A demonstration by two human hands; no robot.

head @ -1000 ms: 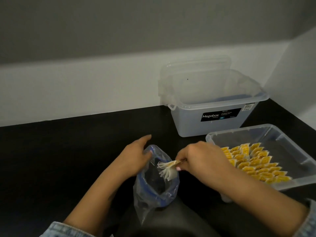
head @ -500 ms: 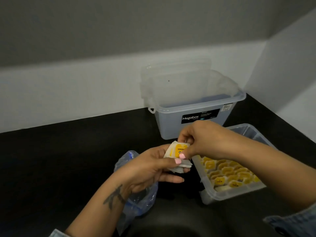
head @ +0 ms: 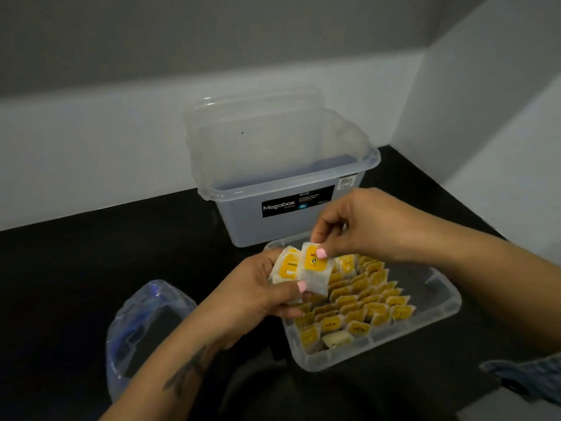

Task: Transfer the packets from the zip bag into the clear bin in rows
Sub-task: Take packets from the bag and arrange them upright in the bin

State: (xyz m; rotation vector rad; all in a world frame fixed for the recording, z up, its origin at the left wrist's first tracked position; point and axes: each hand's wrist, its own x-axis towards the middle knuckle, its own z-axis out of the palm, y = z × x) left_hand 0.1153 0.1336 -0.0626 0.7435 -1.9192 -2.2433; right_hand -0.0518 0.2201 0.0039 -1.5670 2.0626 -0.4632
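Both hands [head: 303, 268] now hold packets [head: 312, 268] over the clear bin [head: 437, 311].

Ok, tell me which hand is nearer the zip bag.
Left. The left hand holds packets just right of the zip bag; the right hand is farther, above the clear bin.

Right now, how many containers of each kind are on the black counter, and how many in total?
Tall clear tubs with a Megabox label: 1, the Megabox tub, at the back.
Shallow clear bins holding rows of yellow packets: 1, the clear bin.
Zip bags: 1, the zip bag, near left.
Total: 3.
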